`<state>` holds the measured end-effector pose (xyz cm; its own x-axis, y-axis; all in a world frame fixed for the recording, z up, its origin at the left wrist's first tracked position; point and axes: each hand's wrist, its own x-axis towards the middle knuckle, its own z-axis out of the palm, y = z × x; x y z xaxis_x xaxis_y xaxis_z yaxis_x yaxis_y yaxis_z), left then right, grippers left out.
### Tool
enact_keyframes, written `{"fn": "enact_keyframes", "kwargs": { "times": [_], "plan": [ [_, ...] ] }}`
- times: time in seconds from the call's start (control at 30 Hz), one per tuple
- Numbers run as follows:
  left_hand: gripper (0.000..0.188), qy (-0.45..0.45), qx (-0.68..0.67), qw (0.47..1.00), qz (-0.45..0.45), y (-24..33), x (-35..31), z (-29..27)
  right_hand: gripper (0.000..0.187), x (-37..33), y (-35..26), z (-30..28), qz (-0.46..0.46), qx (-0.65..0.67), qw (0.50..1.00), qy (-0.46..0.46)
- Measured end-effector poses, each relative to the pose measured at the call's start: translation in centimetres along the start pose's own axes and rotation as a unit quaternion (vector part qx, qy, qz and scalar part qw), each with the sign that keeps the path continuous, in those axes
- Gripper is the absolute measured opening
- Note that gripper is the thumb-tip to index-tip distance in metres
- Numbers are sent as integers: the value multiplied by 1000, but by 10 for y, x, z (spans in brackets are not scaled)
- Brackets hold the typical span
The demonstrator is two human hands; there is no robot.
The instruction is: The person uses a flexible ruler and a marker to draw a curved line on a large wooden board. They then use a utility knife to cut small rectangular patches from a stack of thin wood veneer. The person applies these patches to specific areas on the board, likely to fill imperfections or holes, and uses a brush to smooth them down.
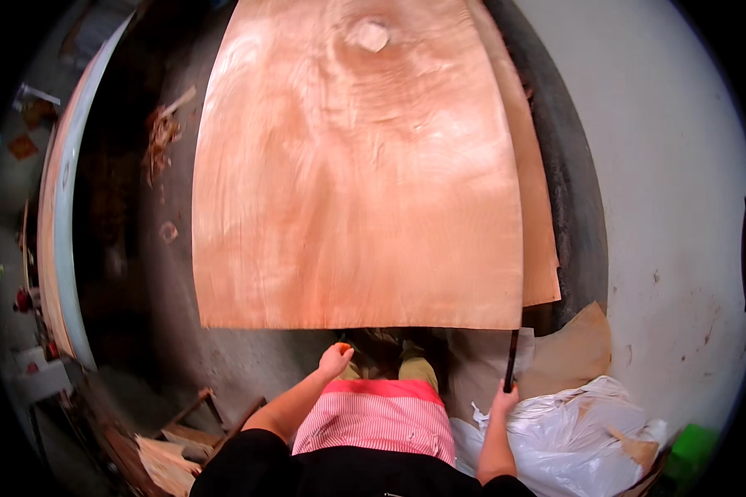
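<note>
A large sheet of reddish wood veneer (356, 207) lies in front of me, its near edge facing my body. On its surface, near the far end, shows a pale patch (372, 36). Under its right side another veneer sheet (541, 248) sticks out. My right hand (505, 399) is closed around a thin dark rod (512, 360), whose upper end meets the veneer's near right corner. Just below the near edge, left of centre, my left hand (336, 361) is closed. A small orange spot shows at its fingertips; what it holds is too small to name.
White plastic sheeting (568, 439) and brown sheet scraps (574, 352) lie at my right, beside a green object (693, 451). Wood scraps (170, 464) lie at lower left. A long pale-edged stack (68, 207) stands far left; a grey wall (671, 182) rises at right.
</note>
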<state>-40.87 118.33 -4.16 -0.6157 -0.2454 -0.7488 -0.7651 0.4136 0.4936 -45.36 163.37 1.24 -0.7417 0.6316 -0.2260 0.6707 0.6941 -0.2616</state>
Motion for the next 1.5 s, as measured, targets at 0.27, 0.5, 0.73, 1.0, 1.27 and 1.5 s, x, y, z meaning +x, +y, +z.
{"fn": "enact_keyframes", "kwargs": {
  "times": [0.27,0.5,0.73,1.0,1.27,1.5],
  "plan": [
    [33,-21,72,997,13,65,0,-10,27,25,36,-99,12,-96,994,58],
    [34,-23,63,996,56,72,-6,-26,34,12,24,-115,-91,-46,992,76],
    [33,32,35,994,103,22,-13,-90,37,-86,-9,-58,12,165,981,-96],
    [32,79,49,996,-12,-89,-61,-215,40,-175,-154,-14,63,283,942,-169],
    [34,182,-50,980,-67,-260,-127,-218,47,-238,-117,-14,91,268,941,-183],
    [34,140,-29,986,-91,-372,-218,-192,38,-297,-131,25,-167,157,969,-91]
  ]
}}
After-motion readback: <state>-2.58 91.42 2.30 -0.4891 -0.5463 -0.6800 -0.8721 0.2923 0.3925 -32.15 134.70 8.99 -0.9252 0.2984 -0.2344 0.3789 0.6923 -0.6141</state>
